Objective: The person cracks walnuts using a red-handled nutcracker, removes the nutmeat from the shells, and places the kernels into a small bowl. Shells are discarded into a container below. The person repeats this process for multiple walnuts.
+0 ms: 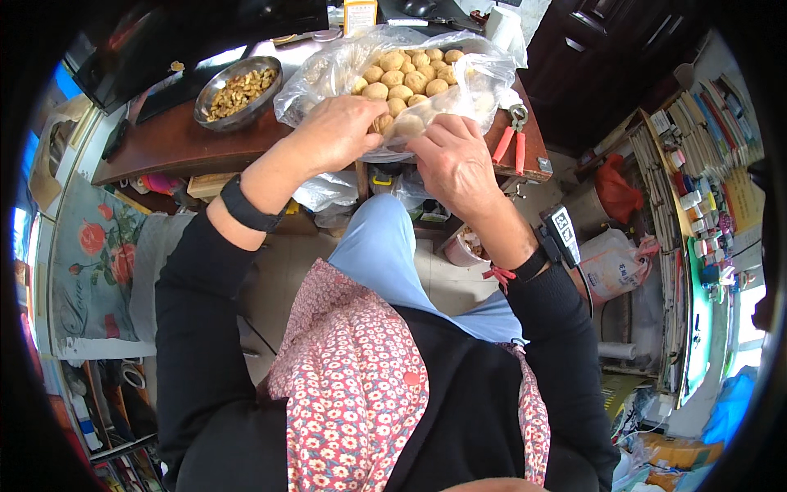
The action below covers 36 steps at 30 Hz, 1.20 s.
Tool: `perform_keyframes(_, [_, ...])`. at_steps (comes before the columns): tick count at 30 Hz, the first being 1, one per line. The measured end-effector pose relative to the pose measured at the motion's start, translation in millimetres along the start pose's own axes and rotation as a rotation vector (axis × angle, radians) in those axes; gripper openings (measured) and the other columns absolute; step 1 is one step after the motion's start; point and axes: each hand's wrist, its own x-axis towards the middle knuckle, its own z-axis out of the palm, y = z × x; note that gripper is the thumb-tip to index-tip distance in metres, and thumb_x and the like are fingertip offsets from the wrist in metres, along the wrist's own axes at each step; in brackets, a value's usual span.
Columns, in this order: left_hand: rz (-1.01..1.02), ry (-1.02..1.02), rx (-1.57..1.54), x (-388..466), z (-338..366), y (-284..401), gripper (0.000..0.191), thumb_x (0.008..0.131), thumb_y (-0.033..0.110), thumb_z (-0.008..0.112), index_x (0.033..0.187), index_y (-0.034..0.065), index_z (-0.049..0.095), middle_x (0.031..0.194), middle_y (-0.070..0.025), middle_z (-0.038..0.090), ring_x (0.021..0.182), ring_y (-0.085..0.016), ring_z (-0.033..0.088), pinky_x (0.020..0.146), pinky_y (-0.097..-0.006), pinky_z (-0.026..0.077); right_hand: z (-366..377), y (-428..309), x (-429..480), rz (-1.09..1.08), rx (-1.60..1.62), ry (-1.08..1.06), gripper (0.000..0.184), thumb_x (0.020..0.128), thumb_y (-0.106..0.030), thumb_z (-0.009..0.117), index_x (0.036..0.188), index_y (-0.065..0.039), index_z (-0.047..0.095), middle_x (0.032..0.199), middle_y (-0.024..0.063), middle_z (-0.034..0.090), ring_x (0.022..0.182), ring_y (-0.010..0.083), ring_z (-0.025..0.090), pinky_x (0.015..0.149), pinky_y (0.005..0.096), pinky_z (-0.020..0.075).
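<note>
A clear plastic bag [320, 77] lies wide open on the wooden desk, full of whole walnuts [401, 79] in their shells. My left hand [344, 132] is at the bag's near left rim, its fingertips around a walnut [382, 123]. With bent fingers my right hand [456, 161] grips the near edge of the bag, just right of the left hand. Left of the bag stands a metal bowl [203, 114] of shelled walnut pieces [241, 93]. A nutcracker with red handles [511, 140] lies on the desk to the right of the bag.
The desk [184, 150] spans the front. Behind the bag are a paper roll [503, 26], a black mouse [420, 7] and a small box [359, 15]. A bucket [461, 249] with shells stands on the floor below. Shelves with books [707, 132] are at the right.
</note>
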Motion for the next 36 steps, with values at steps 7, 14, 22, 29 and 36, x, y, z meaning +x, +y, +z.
perform_keyframes(7, [-0.119, -0.108, 0.052, 9.2, 8.3, 10.2, 0.031, 0.085, 0.027, 0.064, 0.107, 0.0063, 0.06, 0.091, -0.0198, 0.067, 0.087, -0.039, 0.064, 0.077, -0.0473, 0.05, 18.3, -11.5, -17.8, 0.088, -0.008, -0.069, 0.013, 0.07, -0.006, 0.068, 0.082, -0.007, 0.064, 0.083, 0.0044, 0.058, 0.085, 0.0235, 0.055, 0.078, 0.036, 0.0465])
perform_keyframes(14, [-0.164, -0.097, -0.049, 12.8, 22.0, 1.2, 0.031, 0.085, 0.031, 0.064, 0.101, 0.0052, 0.061, 0.096, -0.0206, 0.065, 0.093, -0.037, 0.063, 0.082, -0.047, 0.049, 16.9, -8.9, -17.0, 0.189, 0.149, -0.144, 0.031, 0.073, -0.01, 0.068, 0.101, -0.002, 0.061, 0.106, 0.0115, 0.059, 0.102, 0.0302, 0.055, 0.09, 0.039, 0.0457])
perform_keyframes(22, [-0.033, 0.302, -0.118, -4.6, 0.6, 35.1, 0.034, 0.077, 0.018, 0.073, 0.106, 0.004, 0.061, 0.101, -0.0171, 0.057, 0.093, -0.036, 0.061, 0.079, -0.0435, 0.05, -9.3, -16.6, -30.9, 0.344, 0.378, 0.062, 0.043, 0.074, -0.015, 0.075, 0.112, -0.002, 0.061, 0.109, 0.0145, 0.062, 0.103, 0.0299, 0.059, 0.086, 0.0371, 0.0493])
perform_keyframes(29, [0.22, 0.357, -0.31, -13.7, 38.9, 125.2, 0.043, 0.068, 0.001, 0.071, 0.108, 0.006, 0.058, 0.1, -0.011, 0.051, 0.088, -0.031, 0.062, 0.07, -0.0371, 0.053, -47.5, -29.8, -75.4, 0.922, 1.411, 0.224, 0.047, 0.088, -0.011, 0.071, 0.128, 0.005, 0.053, 0.111, 0.0058, 0.063, 0.096, 0.0087, 0.059, 0.085, 0.0245, 0.0511])
perform_keyframes(36, [0.049, 0.064, -1.238, -3.2, 94.3, 155.7, 0.033, 0.089, 0.014, 0.062, 0.118, -0.001, 0.056, 0.107, -0.0094, 0.057, 0.093, -0.019, 0.061, 0.083, -0.0268, 0.049, -67.8, -29.6, -136.9, 1.173, 1.195, 0.313, 0.035, 0.094, -0.014, 0.063, 0.125, 0.0, 0.055, 0.092, 0.0026, 0.063, 0.08, 0.0082, 0.061, 0.073, 0.0233, 0.0522])
